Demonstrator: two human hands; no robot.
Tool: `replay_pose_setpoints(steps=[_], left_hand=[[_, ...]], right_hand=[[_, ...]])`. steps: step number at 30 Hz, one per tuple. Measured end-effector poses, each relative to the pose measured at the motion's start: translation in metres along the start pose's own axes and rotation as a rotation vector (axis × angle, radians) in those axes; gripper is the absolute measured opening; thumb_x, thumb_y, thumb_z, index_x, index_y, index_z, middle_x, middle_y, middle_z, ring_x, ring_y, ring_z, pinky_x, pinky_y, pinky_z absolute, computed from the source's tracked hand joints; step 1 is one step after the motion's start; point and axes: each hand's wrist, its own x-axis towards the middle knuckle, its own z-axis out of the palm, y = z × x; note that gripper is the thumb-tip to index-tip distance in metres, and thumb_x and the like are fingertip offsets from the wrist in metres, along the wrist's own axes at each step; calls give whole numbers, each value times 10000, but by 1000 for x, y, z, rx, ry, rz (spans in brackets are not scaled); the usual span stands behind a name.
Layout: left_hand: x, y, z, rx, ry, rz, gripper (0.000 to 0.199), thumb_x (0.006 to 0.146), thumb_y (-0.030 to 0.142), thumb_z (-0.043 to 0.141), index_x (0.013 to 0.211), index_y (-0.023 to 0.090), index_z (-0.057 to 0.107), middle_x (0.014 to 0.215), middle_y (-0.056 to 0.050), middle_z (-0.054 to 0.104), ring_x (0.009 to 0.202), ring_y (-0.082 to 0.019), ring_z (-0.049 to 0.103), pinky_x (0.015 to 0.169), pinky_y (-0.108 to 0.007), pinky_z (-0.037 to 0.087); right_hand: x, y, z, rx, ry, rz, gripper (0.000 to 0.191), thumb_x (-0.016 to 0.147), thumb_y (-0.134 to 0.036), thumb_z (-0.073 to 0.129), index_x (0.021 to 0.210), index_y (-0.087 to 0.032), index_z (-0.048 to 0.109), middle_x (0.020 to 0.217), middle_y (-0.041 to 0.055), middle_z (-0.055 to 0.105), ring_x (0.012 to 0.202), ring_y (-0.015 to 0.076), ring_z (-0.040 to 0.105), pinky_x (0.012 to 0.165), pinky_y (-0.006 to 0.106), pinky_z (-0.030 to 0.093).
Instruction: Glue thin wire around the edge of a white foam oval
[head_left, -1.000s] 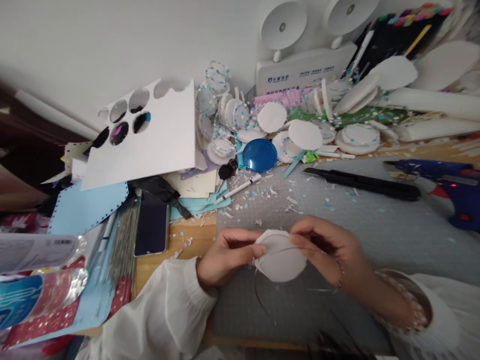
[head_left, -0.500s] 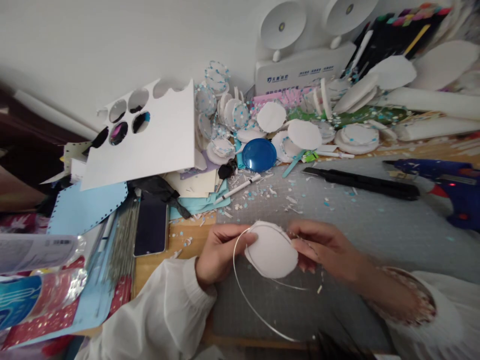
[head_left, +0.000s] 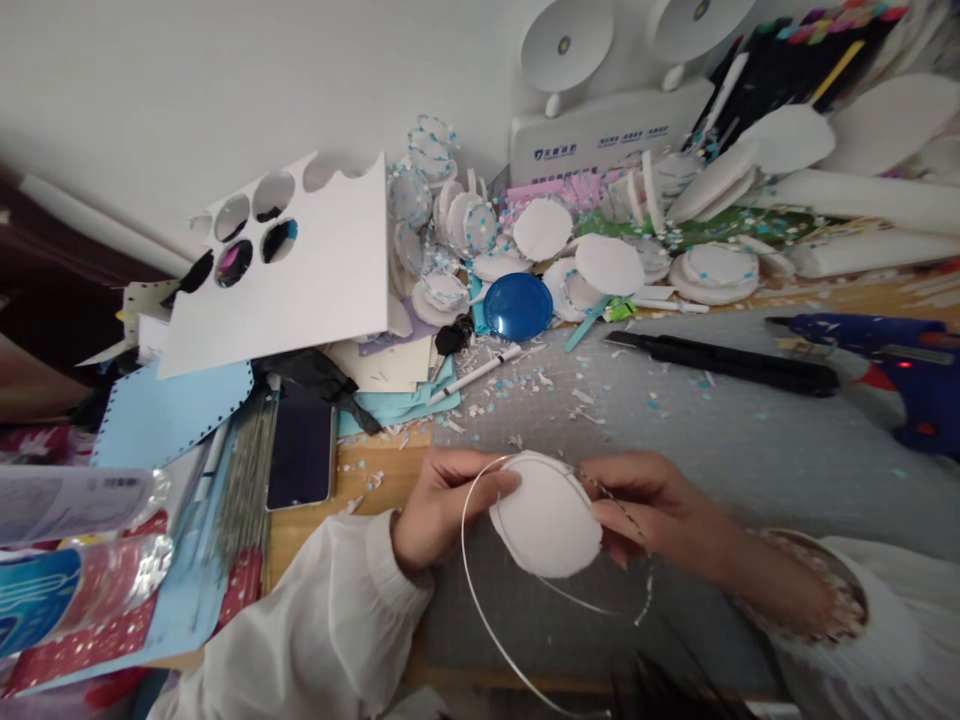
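Observation:
A white round disc [head_left: 551, 520] is held between both hands over the grey cutting mat [head_left: 480, 620]. My left hand [head_left: 450, 505] pinches its left edge, thumb on the face. At the right edge, my right hand [head_left: 649, 505] has its fingers bent round the rim. Along that rim a thin twisted cord with dark and light parts [head_left: 646, 575] passes by my right fingers and hangs down. A thin pale wire [head_left: 480, 610] curves from near my left thumb down toward the mat's front edge. Some of my right fingertips are hidden.
A black cutter [head_left: 727, 362] and a blue glue gun [head_left: 900, 370] lie at the right. Behind are white discs [head_left: 542, 230], a blue round lid [head_left: 517, 307] and a white sheet with holes [head_left: 322, 270]. A phone [head_left: 301, 450] and a plastic bottle [head_left: 82, 590] are at the left.
The disc has shifted slightly down and right and shows more of its face. The patterned cord now hangs more visibly below my right hand. The pale wire's end has dropped lower.

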Motion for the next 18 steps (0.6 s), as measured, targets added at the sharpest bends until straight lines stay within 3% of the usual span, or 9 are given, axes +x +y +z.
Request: replay_pose_setpoints(steps=[9,15,18], left_hand=[[1,1,-2,42,47,-35,268,679,385,817,751,129,795,661,-76,718,554,-122,579,541,-227,432],[0,-3,-6,75,6,25,207,740,357,783,726,151,794,665,-58,727,530,-90,561,528,-196,427],[0,-3,-7,132,-8,58,200,776,360,758,854,182,804,725,-63,750,563,-90,582,543,-185,438]], right_hand=[[1,2,0,4,-21,36,239,833,-320,579,640,-200,502,461,-56,452,405,71,400,389,180,281],[4,2,2,-54,-9,60,292,787,-344,603,600,-207,426,468,-58,429,397,64,383,382,183,272],[5,1,3,-127,29,4,313,778,-330,584,573,-210,380,477,-62,376,434,63,331,401,190,245]])
